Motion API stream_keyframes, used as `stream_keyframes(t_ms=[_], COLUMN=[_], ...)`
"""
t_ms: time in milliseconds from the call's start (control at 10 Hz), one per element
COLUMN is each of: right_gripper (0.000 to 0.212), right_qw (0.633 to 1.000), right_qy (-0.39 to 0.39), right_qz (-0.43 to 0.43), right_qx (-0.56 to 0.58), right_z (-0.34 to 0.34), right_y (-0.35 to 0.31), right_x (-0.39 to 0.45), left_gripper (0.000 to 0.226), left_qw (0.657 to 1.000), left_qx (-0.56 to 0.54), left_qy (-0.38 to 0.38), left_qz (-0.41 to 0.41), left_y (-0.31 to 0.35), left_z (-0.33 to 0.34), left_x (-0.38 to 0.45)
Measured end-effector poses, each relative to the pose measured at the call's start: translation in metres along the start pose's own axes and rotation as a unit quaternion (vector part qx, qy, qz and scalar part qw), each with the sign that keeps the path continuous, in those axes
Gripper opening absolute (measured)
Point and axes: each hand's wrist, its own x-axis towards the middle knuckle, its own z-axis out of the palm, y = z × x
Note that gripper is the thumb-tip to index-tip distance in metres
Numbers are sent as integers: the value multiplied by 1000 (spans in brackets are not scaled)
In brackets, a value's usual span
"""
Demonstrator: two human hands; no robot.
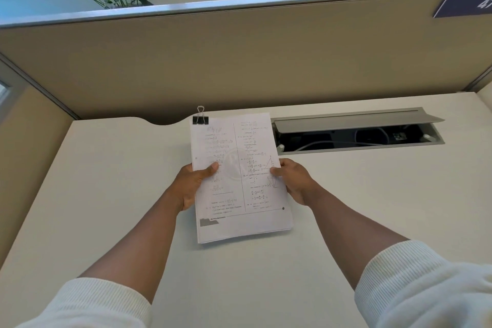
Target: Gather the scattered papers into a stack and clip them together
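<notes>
Hands, left (190, 186) and right (295, 181), pinch clipped paper stack (239, 176) side edges; binder clip (200, 119) top-left corner.

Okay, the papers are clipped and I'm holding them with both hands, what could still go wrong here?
1. The clip bites only the top left corner of the stack, and the bottom edges look slightly fanned, so lower sheets might splay or slip.
2. The open cable hatch in the desk sits just right of the stack; set down carelessly, a corner may catch in it.
3. The left hand and right hand pinch only the side edges, which might crease them.
</notes>
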Motion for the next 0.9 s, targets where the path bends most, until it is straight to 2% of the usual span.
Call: stream_keyframes(t_ms=[200,300,400,600,700,800,900], right_gripper=[15,22,32,38,31,22,47], right_qw=[993,980,958,906,904,911,926], right_qy=[71,110,137,168,180,154,131], right_qz=[-52,-59,-59,-55,-53,-51,-47], right_qx=[-77,-157,-245,-385,-385,-379,-351], right_z=[12,17,17,19,20,20,15], right_y=[2,5,10,12,15,17,17], right_x=[15,22,26,25,22,16,14], left_gripper=[39,29,23,37,42,60,29], left_qw=[995,988,978,957,933,923,925], left_qx=[26,66,115,176,227,259,263], left_qy=[97,142,171,227,279,285,275], left_qz=[-27,-17,-6,27,25,-11,-9], left_y=[-3,-5,-8,-18,-18,-19,-15], left_z=[5,5,5,8,10,16,24], left_x=[17,29,38,38,36,28,17])
